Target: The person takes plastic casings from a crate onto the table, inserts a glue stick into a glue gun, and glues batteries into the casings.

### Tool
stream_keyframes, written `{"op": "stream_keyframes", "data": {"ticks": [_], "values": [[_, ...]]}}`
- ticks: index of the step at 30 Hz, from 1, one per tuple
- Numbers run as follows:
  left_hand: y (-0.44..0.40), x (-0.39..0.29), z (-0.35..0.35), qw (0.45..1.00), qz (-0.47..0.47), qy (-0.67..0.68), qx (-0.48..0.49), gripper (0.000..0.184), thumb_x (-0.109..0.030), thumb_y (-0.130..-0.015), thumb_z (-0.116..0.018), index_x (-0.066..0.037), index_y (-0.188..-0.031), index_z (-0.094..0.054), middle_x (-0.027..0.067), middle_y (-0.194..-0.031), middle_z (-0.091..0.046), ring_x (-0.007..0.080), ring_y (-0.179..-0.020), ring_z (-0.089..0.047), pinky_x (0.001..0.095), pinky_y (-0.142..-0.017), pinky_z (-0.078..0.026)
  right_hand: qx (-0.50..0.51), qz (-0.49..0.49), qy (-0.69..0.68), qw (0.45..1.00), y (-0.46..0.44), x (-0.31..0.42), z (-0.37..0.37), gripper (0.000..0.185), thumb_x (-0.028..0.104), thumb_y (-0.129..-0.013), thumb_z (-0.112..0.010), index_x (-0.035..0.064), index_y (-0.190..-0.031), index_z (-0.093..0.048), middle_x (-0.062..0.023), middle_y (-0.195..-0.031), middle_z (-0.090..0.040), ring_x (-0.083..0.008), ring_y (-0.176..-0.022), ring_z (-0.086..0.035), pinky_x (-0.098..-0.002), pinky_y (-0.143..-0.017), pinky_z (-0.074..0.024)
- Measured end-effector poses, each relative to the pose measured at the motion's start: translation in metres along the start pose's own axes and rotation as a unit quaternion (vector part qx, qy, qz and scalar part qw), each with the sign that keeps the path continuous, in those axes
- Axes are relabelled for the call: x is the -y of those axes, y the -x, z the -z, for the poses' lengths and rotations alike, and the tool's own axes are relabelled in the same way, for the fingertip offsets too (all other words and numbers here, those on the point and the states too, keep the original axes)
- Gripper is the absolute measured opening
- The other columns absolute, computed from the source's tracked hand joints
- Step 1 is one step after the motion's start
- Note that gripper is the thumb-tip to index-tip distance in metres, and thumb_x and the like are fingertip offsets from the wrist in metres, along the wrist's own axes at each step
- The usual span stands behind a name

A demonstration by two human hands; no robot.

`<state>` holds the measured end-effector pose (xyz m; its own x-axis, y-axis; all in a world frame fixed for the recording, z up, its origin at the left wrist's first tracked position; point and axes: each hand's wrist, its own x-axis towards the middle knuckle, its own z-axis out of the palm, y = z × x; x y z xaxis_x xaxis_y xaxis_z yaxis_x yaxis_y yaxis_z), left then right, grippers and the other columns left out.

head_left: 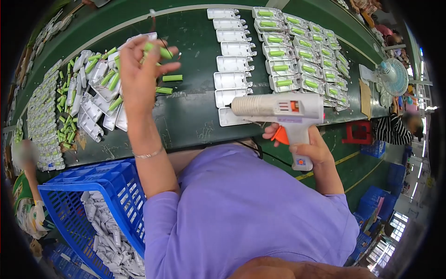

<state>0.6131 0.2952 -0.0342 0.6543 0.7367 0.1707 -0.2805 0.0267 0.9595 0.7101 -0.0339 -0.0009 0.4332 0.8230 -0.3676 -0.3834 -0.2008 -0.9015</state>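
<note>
My right hand (312, 148) is wrapped round the handle of a white hot glue gun (278, 108) with an orange trigger. Its nozzle points left, over the near end of a column of white plastic casings (232, 77). My left hand (141, 63) is raised above the table, its fingers closed on a green cylindrical battery (159, 50) with a thin wire. Below and beside that hand lie loose green batteries (172, 78) and a heap of white casings (93, 111). To the right, several rows of casings hold green batteries (280, 68).
A blue crate (118, 186) full of white plastic parts stands at the table's near left edge. Finished-looking rows of casings (42, 121) lie far left. At the right are a fan (392, 74), a red stool (358, 132) and a person in stripes (390, 129). Another person sits at left.
</note>
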Motion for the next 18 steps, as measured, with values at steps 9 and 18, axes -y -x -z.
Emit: {"op": "stream_keyframes", "data": {"ticks": [9,18], "values": [[0.055,0.034,0.007,0.996,0.073,0.049,-0.001,0.036,0.0,-0.086,-0.061,0.005,-0.121,-0.053,0.0129,-0.105,-0.06,0.0171,-0.087,-0.063,0.029,-0.071,-0.055,-0.019,-0.028,0.026,0.999,0.01,-0.013,-0.006,0.053,0.001,-0.075,-0.058,-0.0078,-0.125,-0.043,-0.0147,-0.108,-0.059,-0.0234,-0.098,-0.06,-0.0362,-0.087,-0.0477],[0.066,0.041,0.01,0.997,0.068,0.042,-0.021,0.028,0.002,-0.083,-0.065,0.007,-0.109,-0.057,0.0119,-0.094,-0.064,0.0156,-0.081,-0.063,0.0271,-0.071,-0.055,-0.019,-0.072,0.114,0.991,0.007,-0.011,-0.006,0.05,0.003,-0.077,-0.06,-0.0079,-0.123,-0.044,-0.014,-0.107,-0.058,-0.0207,-0.094,-0.06,-0.0366,-0.082,-0.0501]]}}
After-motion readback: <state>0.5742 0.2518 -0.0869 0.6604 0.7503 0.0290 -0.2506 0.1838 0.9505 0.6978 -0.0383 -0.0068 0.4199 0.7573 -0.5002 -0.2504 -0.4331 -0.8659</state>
